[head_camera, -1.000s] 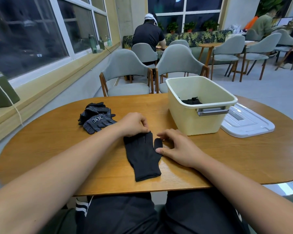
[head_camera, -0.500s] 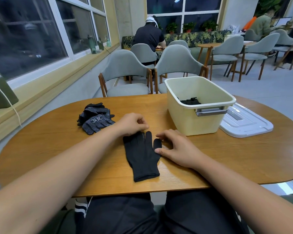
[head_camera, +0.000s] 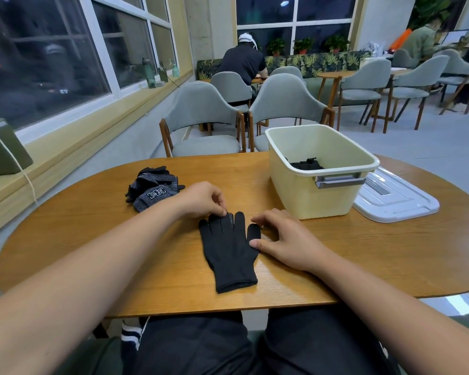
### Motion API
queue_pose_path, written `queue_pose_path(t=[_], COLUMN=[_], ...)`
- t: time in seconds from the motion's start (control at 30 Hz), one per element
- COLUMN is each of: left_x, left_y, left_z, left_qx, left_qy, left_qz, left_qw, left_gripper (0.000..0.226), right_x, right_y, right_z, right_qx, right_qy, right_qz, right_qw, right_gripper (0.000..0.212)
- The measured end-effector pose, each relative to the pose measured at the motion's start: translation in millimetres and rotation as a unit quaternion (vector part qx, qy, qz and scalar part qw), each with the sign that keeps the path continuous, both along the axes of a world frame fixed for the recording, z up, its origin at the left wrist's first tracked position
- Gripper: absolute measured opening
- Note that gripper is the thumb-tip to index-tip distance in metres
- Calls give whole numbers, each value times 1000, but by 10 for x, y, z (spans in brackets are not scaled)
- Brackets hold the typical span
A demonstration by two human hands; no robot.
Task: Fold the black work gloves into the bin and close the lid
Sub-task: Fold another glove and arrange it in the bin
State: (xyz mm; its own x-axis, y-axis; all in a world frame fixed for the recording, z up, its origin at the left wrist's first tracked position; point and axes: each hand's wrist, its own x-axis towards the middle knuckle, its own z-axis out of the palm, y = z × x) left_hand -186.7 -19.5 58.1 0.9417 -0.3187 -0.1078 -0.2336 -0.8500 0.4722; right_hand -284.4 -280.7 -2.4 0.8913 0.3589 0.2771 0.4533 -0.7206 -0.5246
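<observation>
At table (head_camera: 92, 239) centre, left hand (head_camera: 201, 198) pinched the black glove (head_camera: 228, 255) by its 12 o'clock fingertips; right hand (head_camera: 284, 239), loosely curled, touched its 3 o'clock edge. Folding seemingly needed those fingertips drawn cuffward.

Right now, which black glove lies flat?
The plain glove between the left hand and right hand; the dotted ones lie bunched at the left, another glove sits inside the bin.

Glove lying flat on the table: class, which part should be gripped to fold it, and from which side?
Pinch the glove at its far end, from above, where the left hand pinches it. It lies flat with its cuff nearest the person, so the thin far end should lift and fold back over the cuff easily.
</observation>
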Motion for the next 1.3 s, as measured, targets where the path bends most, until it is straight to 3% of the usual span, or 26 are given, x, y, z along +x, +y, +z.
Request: queue_pose_path(t=[0.53, 0.8, 0.93, 1.1, 1.3], left_x=[58, -40, -83, -61, -42], left_y=[-33, 291, 271, 183, 111], left_z=[-242, -12, 1, -38, -169], left_qx=[-32, 1, -11, -100, -54], left_qy=[-64, 26, 23, 20, 0], left_qz=[47, 26, 12, 34, 54], left_qw=[996, 999, 1000, 994, 997], left_gripper=[18, 15, 3, 4, 5], right_x=[-8, 3, 0, -2, -3], right_y=[-4, 3, -5, -4, -14], right_z=[-1, -1, 8, 13, 6], right_qx=[10, 4, 1, -4, -2], right_qy=[2, -1, 1, 0, 4], right_qz=[0, 3, 4, 2, 2], right_qw=[1000, 1000, 1000, 1000, 1000], right_gripper=[51, 50, 51, 52, 51])
